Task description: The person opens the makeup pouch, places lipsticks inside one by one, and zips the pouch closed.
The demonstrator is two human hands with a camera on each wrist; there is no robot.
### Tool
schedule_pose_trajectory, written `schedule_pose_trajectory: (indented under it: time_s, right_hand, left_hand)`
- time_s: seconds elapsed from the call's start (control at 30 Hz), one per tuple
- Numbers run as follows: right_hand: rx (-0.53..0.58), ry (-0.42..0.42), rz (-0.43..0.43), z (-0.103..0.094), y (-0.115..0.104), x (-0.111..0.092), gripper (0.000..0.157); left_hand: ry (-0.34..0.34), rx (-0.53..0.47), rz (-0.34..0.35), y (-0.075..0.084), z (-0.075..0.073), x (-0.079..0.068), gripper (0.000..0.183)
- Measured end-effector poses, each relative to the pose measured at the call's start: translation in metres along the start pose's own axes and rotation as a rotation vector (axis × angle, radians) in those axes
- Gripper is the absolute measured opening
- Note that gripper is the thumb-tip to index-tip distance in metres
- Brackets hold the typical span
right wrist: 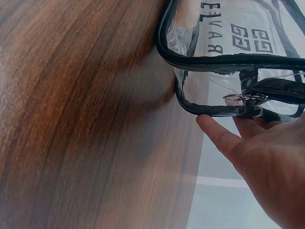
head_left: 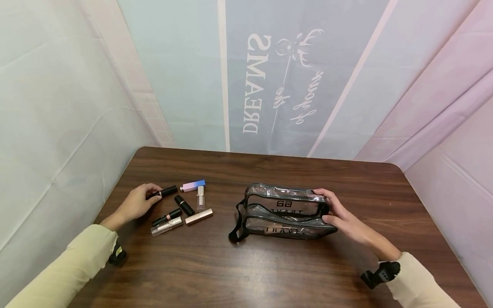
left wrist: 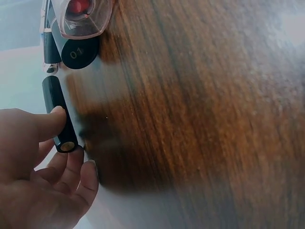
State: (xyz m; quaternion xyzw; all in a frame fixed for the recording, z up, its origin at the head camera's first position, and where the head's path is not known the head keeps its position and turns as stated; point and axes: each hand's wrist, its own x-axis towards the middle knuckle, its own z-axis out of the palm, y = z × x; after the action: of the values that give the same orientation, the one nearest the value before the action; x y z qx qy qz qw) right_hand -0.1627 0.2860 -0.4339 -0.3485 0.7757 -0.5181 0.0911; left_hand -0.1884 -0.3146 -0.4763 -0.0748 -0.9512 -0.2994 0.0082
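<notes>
With thumb and fingers, my left hand [head_left: 135, 202] pinches a black lipstick tube [head_left: 168, 191] at the left of the table. In the left wrist view the same black tube [left wrist: 53, 93] shows a gold-coloured disc on its near end. My right hand [head_left: 346, 221] grips the right end of a clear travel bag [head_left: 256, 223] with black piping, thumb at the front edge and fingers at the back edge. The bag's top gapes open in the head view. A metal zipper pull [right wrist: 245, 97] hangs near that hand in the right wrist view.
Beside the left hand lie a pink-and-blue tube [head_left: 193, 185], a clear-and-gold lipstick [head_left: 200, 197], a black tube [head_left: 184, 205], a gold tube [head_left: 198, 216], a black-and-pink tube [head_left: 167, 217] and a clear-capped lipstick [head_left: 167, 226]. A black strap [head_left: 239, 231] extends from the bag's left end.
</notes>
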Motion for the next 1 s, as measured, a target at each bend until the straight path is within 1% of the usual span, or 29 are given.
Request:
schedule_pose_trajectory:
  time_s: [0.2,0.4,0.57,0.8,1.0]
  right_hand:
    - [-0.006,-0.007,0.025,-0.001,0.002,-0.001,0.063]
    - [-0.007,-0.008,0.025,-0.001,0.003,-0.001,0.063]
    - [-0.021,0.0,0.02,-0.001,0.002,-0.001,0.063]
    - [0.001,-0.011,0.01,-0.001,0.003,-0.002,0.063]
    - [-0.001,-0.016,0.016,-0.002,0.003,-0.001,0.063]
  left_hand:
    - [0.018,-0.012,0.006,-0.001,0.0,-0.002,0.023]
    - [0.032,-0.016,0.011,0.001,-0.002,-0.002,0.024]
    - [0.036,-0.02,0.028,0.004,-0.004,-0.002,0.025]
    - [0.033,-0.022,0.031,0.01,-0.007,-0.002,0.023]
    - [0.026,-0.034,0.066,0.016,-0.01,-0.002,0.024]
